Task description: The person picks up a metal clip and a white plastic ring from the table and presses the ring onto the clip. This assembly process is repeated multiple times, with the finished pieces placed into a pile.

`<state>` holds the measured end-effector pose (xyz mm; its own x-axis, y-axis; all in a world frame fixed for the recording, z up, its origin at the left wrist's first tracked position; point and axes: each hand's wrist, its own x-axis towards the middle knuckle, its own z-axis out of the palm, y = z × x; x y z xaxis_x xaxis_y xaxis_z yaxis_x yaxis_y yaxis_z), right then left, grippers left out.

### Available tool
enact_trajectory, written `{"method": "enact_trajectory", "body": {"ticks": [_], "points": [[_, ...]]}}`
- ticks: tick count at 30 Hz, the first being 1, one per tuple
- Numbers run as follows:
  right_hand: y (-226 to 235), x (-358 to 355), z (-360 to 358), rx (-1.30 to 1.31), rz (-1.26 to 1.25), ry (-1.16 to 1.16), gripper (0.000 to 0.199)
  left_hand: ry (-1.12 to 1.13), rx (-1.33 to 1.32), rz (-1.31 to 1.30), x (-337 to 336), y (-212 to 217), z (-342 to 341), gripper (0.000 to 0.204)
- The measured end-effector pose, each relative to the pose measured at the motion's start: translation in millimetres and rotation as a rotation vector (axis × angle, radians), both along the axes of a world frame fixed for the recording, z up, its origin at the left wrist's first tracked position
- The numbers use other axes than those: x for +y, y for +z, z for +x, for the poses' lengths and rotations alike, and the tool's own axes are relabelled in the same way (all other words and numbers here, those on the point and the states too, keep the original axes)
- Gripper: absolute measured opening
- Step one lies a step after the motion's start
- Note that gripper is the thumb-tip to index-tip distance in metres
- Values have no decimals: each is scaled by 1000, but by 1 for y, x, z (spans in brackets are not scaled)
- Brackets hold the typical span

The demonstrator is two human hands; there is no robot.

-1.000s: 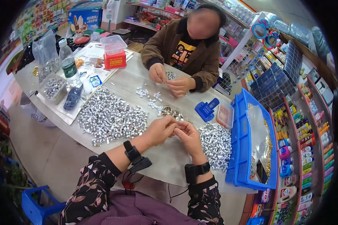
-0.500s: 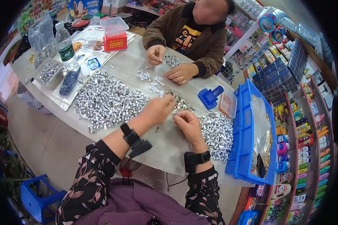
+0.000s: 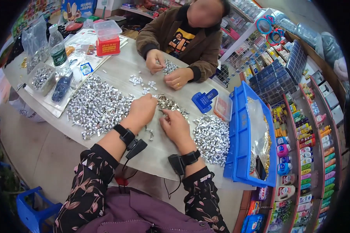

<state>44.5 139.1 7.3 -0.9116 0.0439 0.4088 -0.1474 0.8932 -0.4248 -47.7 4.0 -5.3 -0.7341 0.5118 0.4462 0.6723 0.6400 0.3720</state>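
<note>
My left hand (image 3: 143,110) is curled, fingertips together at the left side of a small heap of flat shiny metal pieces (image 3: 168,103). Anything it pinches is too small to make out. At the near edge of the same heap, my right hand (image 3: 176,128) has thumb and forefinger bent close; what lies between them is hidden. Left of my hands spreads a large pile of small silver-and-white parts (image 3: 99,105). A second pile of similar parts (image 3: 212,139) lies beside my right wrist. A few loose metal pieces (image 3: 149,134) rest between my forearms.
Across the table (image 3: 120,73), another person's hands (image 3: 179,79) work at a small pile beside white round pieces (image 3: 136,79). A blue crate (image 3: 231,136), blue dustpan-like tool (image 3: 204,101) and clear box (image 3: 223,106) stand right. A bottle (image 3: 58,48) and dark scoop (image 3: 62,87) are left.
Both my hands have moved left relative to the heap, and my right hand now reaches its near edge. More loose pieces lie between my forearms. The whole view has shifted slightly.
</note>
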Motion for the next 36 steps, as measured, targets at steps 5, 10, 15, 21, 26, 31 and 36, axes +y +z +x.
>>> {"method": "enact_trajectory", "body": {"ticks": [5, 10, 15, 21, 26, 31, 36], "points": [[-1, 2, 4, -51, -41, -33, 20, -1, -6, 17, -2, -2, 3, 8], [-4, 6, 0, 3, -42, -27, 21, 39, -11, -18, 0, 0, 6, 8], [-5, 14, 5, 55, 1, -8, 19, 66, 22, -6, 0, 6, 6, 8], [-4, 22, 12, -84, -383, -19, 17, -160, -292, 421, 3, 13, 11, 12], [6, 27, 17, -117, -1048, 56, 14, -296, -1150, 703, 7, 30, 24, 16], [14, 23, 19, -167, -1218, 118, 17, -398, -1356, 886, 7, 23, 23, 15], [12, 27, 19, -203, -1293, 137, 18, -352, -1406, 946, 10, 23, 23, 16]]}}
